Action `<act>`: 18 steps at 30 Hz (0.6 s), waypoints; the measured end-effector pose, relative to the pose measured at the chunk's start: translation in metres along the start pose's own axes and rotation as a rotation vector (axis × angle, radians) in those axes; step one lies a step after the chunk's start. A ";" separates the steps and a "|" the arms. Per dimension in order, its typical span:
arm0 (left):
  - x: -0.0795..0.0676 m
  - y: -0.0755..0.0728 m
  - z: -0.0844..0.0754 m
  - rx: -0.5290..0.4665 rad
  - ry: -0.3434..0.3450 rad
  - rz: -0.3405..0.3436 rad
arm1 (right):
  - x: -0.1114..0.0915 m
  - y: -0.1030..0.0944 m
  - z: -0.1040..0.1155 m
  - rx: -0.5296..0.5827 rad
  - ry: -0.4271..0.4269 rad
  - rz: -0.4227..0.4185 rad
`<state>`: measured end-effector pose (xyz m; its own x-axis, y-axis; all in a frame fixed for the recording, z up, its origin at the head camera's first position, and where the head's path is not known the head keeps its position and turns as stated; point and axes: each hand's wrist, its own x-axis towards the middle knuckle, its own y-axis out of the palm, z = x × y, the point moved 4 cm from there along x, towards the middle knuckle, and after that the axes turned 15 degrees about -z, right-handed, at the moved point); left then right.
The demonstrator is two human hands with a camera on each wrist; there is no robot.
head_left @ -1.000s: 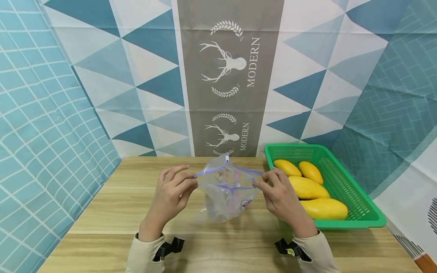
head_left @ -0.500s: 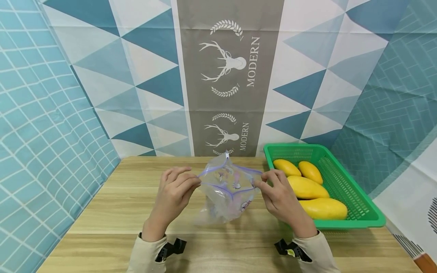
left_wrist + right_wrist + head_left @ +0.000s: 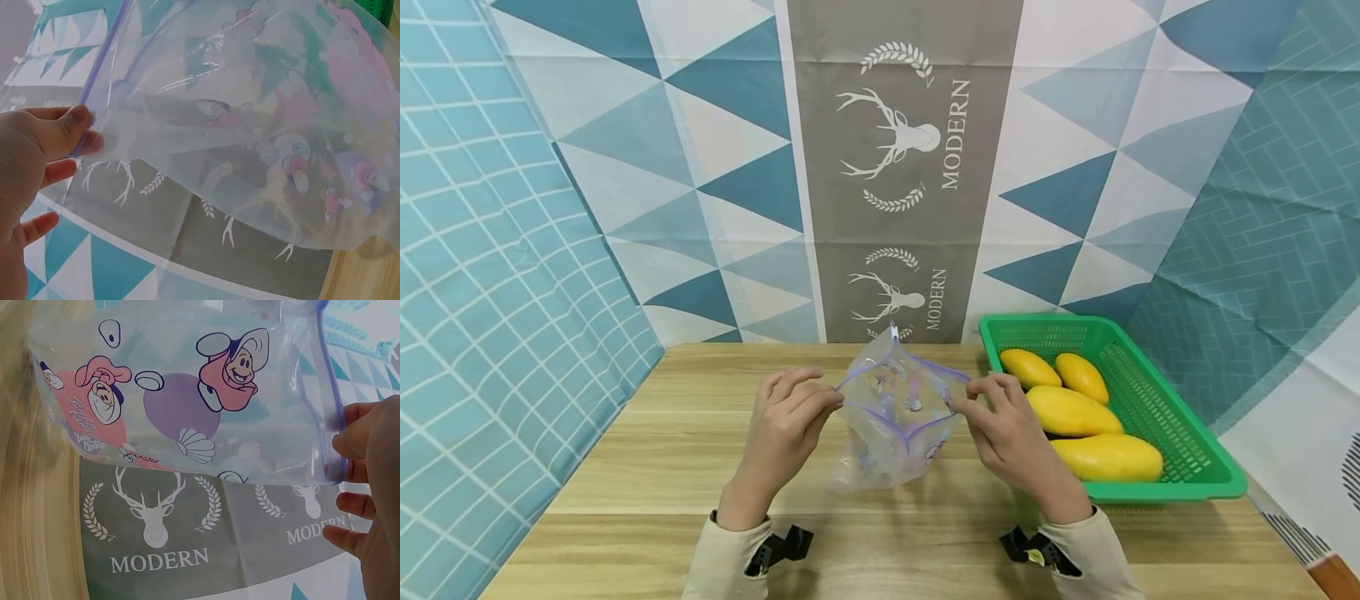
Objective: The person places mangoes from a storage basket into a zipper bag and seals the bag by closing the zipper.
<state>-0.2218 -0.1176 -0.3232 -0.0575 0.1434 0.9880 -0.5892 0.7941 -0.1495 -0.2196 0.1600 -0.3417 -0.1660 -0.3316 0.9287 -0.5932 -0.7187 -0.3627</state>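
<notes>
Bag (image 3: pixel 880 442) is held between the two hands over the counter (image 3: pixel 700 417), its left edge pinched between thumb and finger of the left hand (image 3: pixel 786 429), its right edge likewise by the right hand (image 3: pixel 1011 433). Over the last second the hands have drawn slightly closer together and the front lip has dipped, so the mouth gapes wider, which suggests the opening is well along; mangoes (image 3: pixel 1071 412) lie in the basket (image 3: pixel 1187 408) to the right of the right hand
</notes>
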 end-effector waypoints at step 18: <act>0.002 0.000 -0.002 0.014 0.008 -0.018 | -0.001 0.005 0.009 0.037 -0.024 0.038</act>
<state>-0.2204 -0.1159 -0.3218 -0.0402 0.1342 0.9901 -0.6016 0.7879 -0.1312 -0.2150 0.1510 -0.3447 -0.1688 -0.3730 0.9123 -0.5571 -0.7275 -0.4005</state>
